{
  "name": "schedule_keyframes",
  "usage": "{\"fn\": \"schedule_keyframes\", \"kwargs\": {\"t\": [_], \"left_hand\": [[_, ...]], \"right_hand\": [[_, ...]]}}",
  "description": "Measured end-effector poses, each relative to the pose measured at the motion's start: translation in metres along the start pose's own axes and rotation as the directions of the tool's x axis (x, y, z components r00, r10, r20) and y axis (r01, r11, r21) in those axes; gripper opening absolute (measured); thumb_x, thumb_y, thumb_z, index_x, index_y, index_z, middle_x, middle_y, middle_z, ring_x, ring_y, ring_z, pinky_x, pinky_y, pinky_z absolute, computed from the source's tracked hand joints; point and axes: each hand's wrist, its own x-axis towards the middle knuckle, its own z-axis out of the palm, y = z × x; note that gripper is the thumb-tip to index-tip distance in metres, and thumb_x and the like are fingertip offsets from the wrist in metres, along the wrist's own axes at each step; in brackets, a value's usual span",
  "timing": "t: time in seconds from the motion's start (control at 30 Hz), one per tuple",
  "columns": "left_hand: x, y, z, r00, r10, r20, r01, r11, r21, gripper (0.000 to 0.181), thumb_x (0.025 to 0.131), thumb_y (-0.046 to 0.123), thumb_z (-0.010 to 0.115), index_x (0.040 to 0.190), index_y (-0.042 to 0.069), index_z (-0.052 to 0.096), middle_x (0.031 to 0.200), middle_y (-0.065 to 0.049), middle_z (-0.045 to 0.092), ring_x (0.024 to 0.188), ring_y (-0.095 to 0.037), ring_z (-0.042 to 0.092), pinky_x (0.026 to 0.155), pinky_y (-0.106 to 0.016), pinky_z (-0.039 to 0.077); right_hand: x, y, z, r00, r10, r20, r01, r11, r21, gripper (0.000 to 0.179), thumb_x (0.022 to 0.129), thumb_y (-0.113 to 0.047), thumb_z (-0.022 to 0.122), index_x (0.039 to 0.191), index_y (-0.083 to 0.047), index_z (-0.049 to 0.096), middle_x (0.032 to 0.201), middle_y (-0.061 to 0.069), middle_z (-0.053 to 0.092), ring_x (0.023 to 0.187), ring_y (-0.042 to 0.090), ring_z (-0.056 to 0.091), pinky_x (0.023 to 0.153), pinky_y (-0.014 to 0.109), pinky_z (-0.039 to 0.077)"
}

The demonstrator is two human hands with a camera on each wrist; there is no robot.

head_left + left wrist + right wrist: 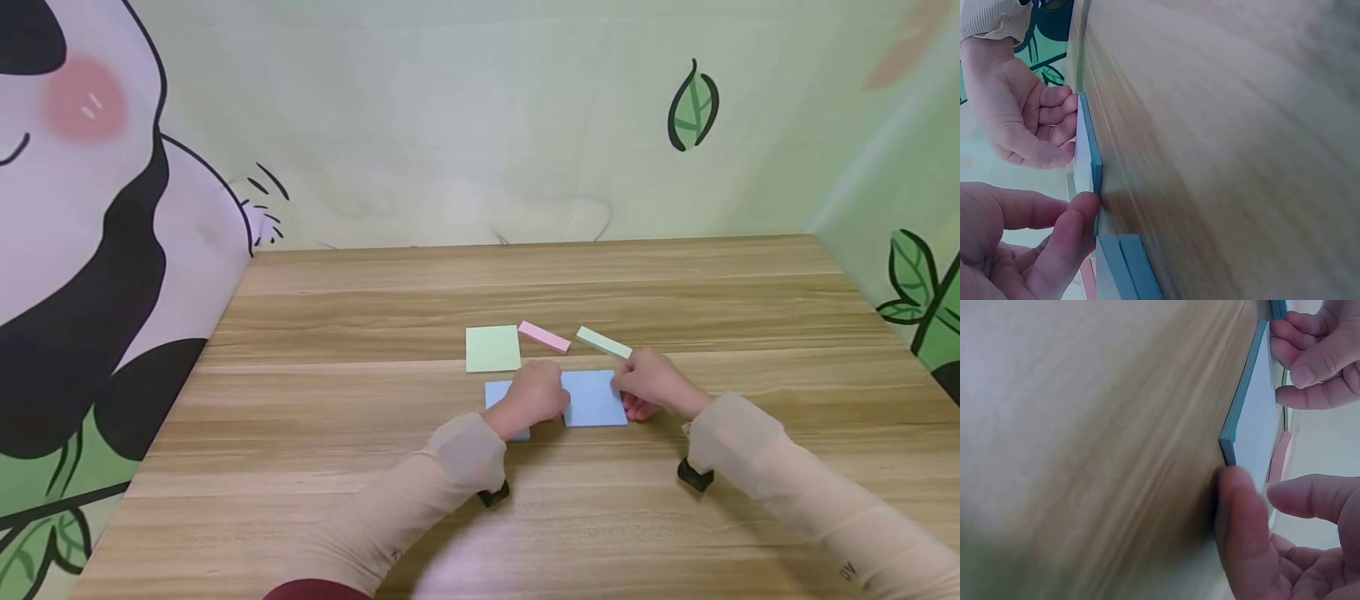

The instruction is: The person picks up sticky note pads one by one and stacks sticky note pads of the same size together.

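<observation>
A light blue sticky note pad [592, 398] lies flat on the wooden table between my two hands. My left hand [534, 393] pinches its left edge with thumb and finger; the fingertips meet at the pad's side in the left wrist view. At the opposite edge, my right hand [654, 383] holds the pad between thumb and forefinger. Below my left hand, and partly hidden by it, is more blue sticky note paper [498, 392], whose side shows two layers [1124, 265] in the left wrist view.
Behind my left hand lies a pale green square sticky note pad [492, 348]. A narrow pink strip pad [543, 337] and a narrow green strip pad [603, 342] lie slanted beyond the blue pad. A painted wall [450, 125] borders the table's far edge.
</observation>
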Motion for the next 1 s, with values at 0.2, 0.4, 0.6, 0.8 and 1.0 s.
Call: {"fn": "schedule_keyframes", "kwargs": {"t": [0.2,0.4,0.6,0.8,1.0], "left_hand": [[-0.001,-0.001,-0.003,1.0,-0.01,0.018,0.01,1.0,-0.02,0.03,0.077,0.01,0.054,0.047,0.011,0.057,0.038,0.006,0.045,0.037,-0.007,0.038,0.039,-0.018,0.028],[-0.009,-0.001,-0.011,1.0,0.002,0.024,0.0,0.997,-0.072,0.03,0.081,0.012,0.053,0.05,0.011,0.052,0.041,0.004,0.044,0.038,-0.008,0.036,0.038,-0.019,0.026],[-0.02,-0.004,-0.018,0.999,0.044,0.01,-0.043,0.993,-0.106,0.026,0.083,0.014,0.052,0.058,0.01,0.054,0.044,0.004,0.042,0.042,-0.008,0.039,0.041,-0.019,0.03],[-0.028,-0.012,-0.018,0.996,0.087,-0.023,-0.089,0.992,-0.086,0.017,0.083,0.017,0.054,0.085,0.004,0.066,0.066,-0.001,0.06,0.058,-0.01,0.051,0.058,-0.022,0.044],[-0.035,-0.018,-0.02,0.994,0.101,-0.034,-0.104,0.99,-0.091,0.022,0.085,0.02,0.054,0.094,0.003,0.065,0.087,-0.007,0.067,0.08,-0.016,0.061,0.071,-0.028,0.048]], "right_hand": [[-0.002,-0.007,0.001,0.985,-0.124,-0.119,0.086,0.955,-0.283,0.027,0.082,-0.024,0.052,0.064,-0.005,0.049,0.048,0.0,0.046,0.039,0.009,0.046,0.039,0.022,0.039],[-0.004,-0.017,0.009,0.96,-0.217,-0.175,0.113,0.877,-0.468,0.041,0.079,-0.041,0.057,0.07,-0.003,0.047,0.053,-0.001,0.035,0.045,0.012,0.034,0.041,0.022,0.027],[-0.008,-0.025,0.018,0.976,-0.163,-0.145,0.054,0.827,-0.56,0.073,0.078,-0.057,0.051,0.106,0.01,0.043,0.084,0.021,0.051,0.06,0.023,0.048,0.05,0.03,0.037],[-0.009,-0.029,0.027,0.979,-0.142,-0.15,0.019,0.785,-0.619,0.081,0.078,-0.062,0.046,0.114,0.01,0.041,0.101,0.032,0.047,0.062,0.028,0.051,0.05,0.035,0.042],[-0.008,-0.032,0.036,0.959,-0.211,-0.19,0.028,0.738,-0.674,0.073,0.077,-0.059,0.05,0.105,0.008,0.047,0.092,0.03,0.048,0.062,0.032,0.053,0.052,0.039,0.045]]}}
